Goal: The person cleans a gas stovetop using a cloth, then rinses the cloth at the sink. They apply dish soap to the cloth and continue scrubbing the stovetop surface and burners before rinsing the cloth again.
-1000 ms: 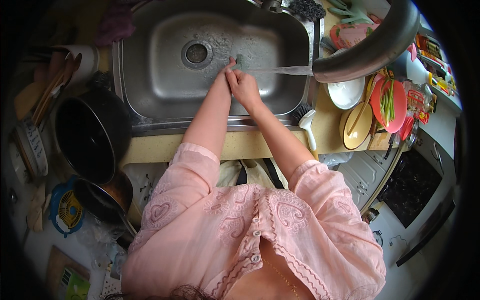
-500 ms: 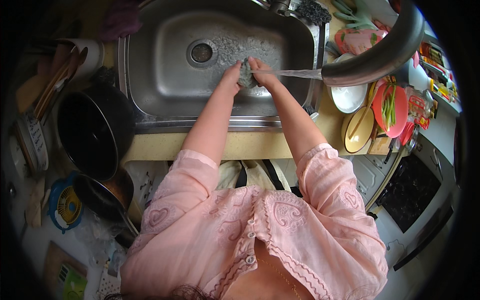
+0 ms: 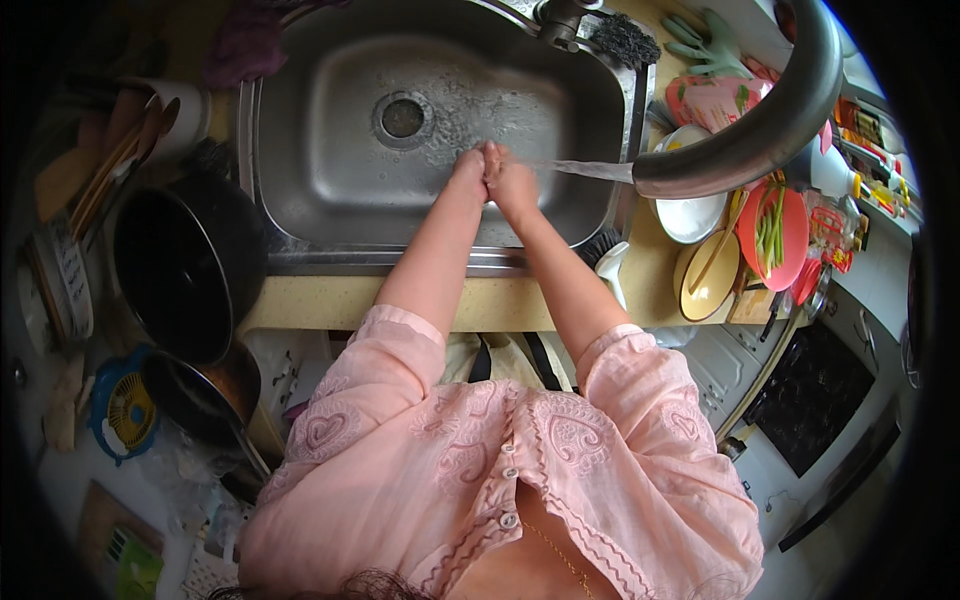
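Both left hand (image 3: 470, 172), right hand (image 3: 513, 184) clasped at water stream (image 3: 597, 170); contents hidden, cannot tell.

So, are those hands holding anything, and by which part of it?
I can't tell: the left hand and right hand are together over the sink, hiding anything between them.

At upper centre, the person's left hand (image 3: 469, 172) and right hand (image 3: 513, 184) meet at the water stream (image 3: 588, 169) over a steel sink (image 3: 335, 205); a black pot (image 3: 247, 235) sits left
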A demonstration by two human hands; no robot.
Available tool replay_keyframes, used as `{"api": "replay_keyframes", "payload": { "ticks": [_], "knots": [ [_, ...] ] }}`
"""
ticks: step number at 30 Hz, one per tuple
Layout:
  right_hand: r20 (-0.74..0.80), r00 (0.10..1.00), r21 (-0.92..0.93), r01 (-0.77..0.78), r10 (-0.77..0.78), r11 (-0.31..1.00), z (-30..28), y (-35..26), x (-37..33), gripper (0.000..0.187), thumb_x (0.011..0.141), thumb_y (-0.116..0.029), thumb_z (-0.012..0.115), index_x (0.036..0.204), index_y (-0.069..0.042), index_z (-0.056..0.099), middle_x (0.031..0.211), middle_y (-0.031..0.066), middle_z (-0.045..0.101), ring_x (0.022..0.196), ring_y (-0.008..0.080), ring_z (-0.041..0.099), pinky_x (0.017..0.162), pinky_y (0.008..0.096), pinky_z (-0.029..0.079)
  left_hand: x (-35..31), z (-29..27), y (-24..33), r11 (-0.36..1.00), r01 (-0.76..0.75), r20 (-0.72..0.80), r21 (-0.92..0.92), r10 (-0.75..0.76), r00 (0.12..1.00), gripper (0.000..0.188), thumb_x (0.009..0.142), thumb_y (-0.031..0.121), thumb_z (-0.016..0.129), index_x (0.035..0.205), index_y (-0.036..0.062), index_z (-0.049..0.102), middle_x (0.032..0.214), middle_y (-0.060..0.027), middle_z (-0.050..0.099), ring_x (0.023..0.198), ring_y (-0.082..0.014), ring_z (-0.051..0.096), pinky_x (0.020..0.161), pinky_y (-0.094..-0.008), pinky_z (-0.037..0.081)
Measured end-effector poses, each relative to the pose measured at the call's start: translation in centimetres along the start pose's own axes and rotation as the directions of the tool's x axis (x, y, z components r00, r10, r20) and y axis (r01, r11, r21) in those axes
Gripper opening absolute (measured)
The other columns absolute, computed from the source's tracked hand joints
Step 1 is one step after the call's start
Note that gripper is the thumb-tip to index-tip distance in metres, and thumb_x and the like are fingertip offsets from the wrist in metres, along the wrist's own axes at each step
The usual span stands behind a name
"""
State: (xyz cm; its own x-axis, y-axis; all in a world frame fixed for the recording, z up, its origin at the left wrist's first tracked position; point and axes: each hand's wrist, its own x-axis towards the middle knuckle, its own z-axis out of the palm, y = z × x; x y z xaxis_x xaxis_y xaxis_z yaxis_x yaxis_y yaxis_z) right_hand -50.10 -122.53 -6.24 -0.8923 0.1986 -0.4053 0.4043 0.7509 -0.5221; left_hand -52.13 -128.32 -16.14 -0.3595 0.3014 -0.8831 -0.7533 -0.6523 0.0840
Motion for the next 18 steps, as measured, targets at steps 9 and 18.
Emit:
{"api": "replay_keyframes", "payload": {
  "ticks": [9,18],
  "knots": [
    [0.078,0.995,0.008,0.061,-0.061,0.998,-1.9,1.5,4.9,0.042,0.080,-0.044,0.050,0.088,-0.005,0.064,0.085,0.0178,0.059,0.079,0.0287,0.059,0.073,0.0363,0.044,-3.7,0.6,-1.6,0.998,0.057,-0.168,-0.041,-0.063,0.984,0.024,0.085,0.030,0.041,0.100,0.0137,0.050,0.091,-0.0041,0.055,0.076,-0.0159,0.054,0.055,-0.0302,0.045],
    [0.130,0.927,0.443,0.263,-0.352,0.857,-12.5,-7.0,7.5,0.042,0.090,-0.034,0.043,0.085,0.003,0.063,0.076,0.0069,0.064,0.073,0.0122,0.059,0.070,0.0246,0.046,-2.7,0.4,-0.8,0.971,0.170,-0.161,-0.169,-0.197,0.967,0.035,0.084,0.050,0.040,0.094,0.0181,0.052,0.085,-0.0006,0.053,0.070,-0.0164,0.047,0.057,-0.0301,0.039]
  ]
}}
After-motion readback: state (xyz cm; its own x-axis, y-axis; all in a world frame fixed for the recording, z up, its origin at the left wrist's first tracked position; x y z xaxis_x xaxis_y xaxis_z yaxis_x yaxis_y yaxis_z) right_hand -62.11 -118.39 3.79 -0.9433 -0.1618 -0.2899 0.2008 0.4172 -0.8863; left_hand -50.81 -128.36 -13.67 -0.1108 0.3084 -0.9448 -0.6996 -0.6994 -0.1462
